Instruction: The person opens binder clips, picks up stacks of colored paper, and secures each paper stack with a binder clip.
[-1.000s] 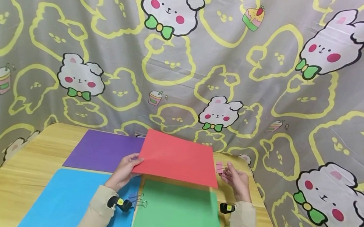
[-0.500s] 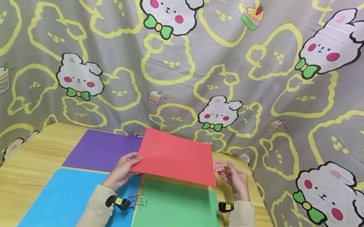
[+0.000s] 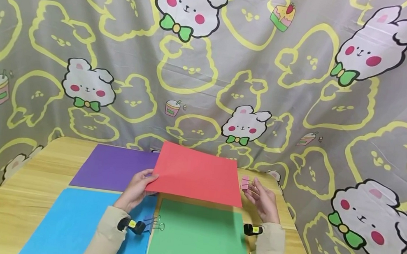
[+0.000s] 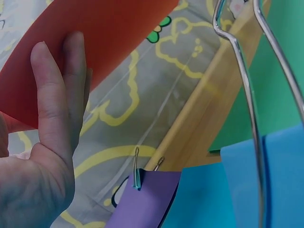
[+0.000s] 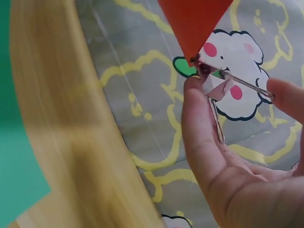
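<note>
My left hand (image 3: 137,190) holds a stiff red sheet (image 3: 198,176) by its left edge, thumb on top and fingers underneath, raised above the table. In the left wrist view, two of its straight fingers (image 4: 51,102) lie against the underside of the red sheet. Just off the sheet's right edge, my right hand (image 3: 264,201) pinches a pink binder clip (image 3: 244,183) by its wire handles. The right wrist view shows the clip (image 5: 218,89) between thumb and fingers, close to the sheet's corner (image 5: 194,47); whether they touch I cannot tell.
On the wooden table (image 3: 5,201) lie purple (image 3: 117,169), blue (image 3: 78,221) and green (image 3: 199,242) sheets. A blue binder clip (image 3: 148,223) sits at the blue sheet's right edge, and a teal one (image 4: 137,180) on the purple sheet. A patterned curtain (image 3: 195,60) hangs behind.
The pink clip has turned in my right hand, its face looking narrower now. The red sheet and left hand have shifted slightly left. The other sheets stay put.
</note>
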### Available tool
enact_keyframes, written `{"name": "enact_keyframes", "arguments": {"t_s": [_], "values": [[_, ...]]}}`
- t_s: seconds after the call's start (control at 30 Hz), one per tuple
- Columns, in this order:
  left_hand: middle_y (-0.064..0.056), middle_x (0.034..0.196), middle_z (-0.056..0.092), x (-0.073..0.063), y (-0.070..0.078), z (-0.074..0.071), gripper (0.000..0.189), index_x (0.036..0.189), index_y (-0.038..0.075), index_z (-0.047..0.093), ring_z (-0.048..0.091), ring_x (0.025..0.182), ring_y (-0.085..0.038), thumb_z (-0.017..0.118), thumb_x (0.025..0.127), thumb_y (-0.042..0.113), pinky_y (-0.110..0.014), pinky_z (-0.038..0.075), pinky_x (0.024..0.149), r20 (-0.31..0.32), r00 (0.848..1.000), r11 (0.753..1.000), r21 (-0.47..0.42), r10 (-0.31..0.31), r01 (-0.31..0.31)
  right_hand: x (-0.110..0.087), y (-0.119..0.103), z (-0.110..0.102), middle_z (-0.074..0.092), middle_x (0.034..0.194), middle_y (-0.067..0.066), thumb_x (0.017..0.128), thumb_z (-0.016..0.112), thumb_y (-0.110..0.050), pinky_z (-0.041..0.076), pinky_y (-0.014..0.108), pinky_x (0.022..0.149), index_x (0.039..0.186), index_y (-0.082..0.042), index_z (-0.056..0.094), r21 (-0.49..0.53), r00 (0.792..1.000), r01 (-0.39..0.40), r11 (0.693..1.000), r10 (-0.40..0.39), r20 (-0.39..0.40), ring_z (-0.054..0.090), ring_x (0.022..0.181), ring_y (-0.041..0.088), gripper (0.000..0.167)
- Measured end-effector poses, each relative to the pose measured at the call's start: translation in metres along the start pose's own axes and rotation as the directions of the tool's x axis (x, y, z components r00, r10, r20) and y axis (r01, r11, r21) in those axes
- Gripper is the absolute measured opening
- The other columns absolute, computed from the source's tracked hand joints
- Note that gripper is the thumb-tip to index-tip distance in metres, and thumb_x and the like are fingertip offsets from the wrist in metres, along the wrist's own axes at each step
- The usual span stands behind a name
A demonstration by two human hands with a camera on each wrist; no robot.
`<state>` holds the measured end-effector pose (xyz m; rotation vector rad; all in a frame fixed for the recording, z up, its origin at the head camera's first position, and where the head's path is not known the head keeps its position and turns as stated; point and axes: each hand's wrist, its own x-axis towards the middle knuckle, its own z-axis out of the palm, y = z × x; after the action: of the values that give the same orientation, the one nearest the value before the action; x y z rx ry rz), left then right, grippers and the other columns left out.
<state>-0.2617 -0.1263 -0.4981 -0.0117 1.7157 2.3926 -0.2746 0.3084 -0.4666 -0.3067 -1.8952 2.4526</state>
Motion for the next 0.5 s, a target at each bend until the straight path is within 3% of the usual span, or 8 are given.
{"name": "enact_keyframes", "arguments": {"t_s": [0.2,0.5], "values": [[0.007,0.098,0.072,-0.0007,0.0009,-0.0004,0.053,0.152,-0.005,0.034,0.075,0.083,-0.005,0.053,0.109,0.019,-0.021,0.061,0.073,0.000,1.000,1.000,0.010,0.003,-0.003,-0.0007,-0.0015,-0.0016,0.072,0.095,0.002,0.106,0.059,-0.032,0.061,0.029,0.093,0.116,0.000,0.061,0.052,0.998,-0.031,0.998,0.028,0.047,0.073,0.090,0.015,0.033],[0.007,0.096,0.072,-0.0007,0.0008,-0.0006,0.052,0.151,-0.005,0.035,0.074,0.082,-0.005,0.053,0.109,0.018,-0.021,0.061,0.073,-0.003,1.000,1.000,0.015,0.006,-0.006,-0.0005,0.0003,0.0028,0.069,0.093,0.002,0.106,0.058,-0.037,0.062,0.028,0.091,0.120,0.003,0.058,0.049,0.999,-0.030,0.998,0.029,0.028,0.073,0.087,0.014,0.043]]}}
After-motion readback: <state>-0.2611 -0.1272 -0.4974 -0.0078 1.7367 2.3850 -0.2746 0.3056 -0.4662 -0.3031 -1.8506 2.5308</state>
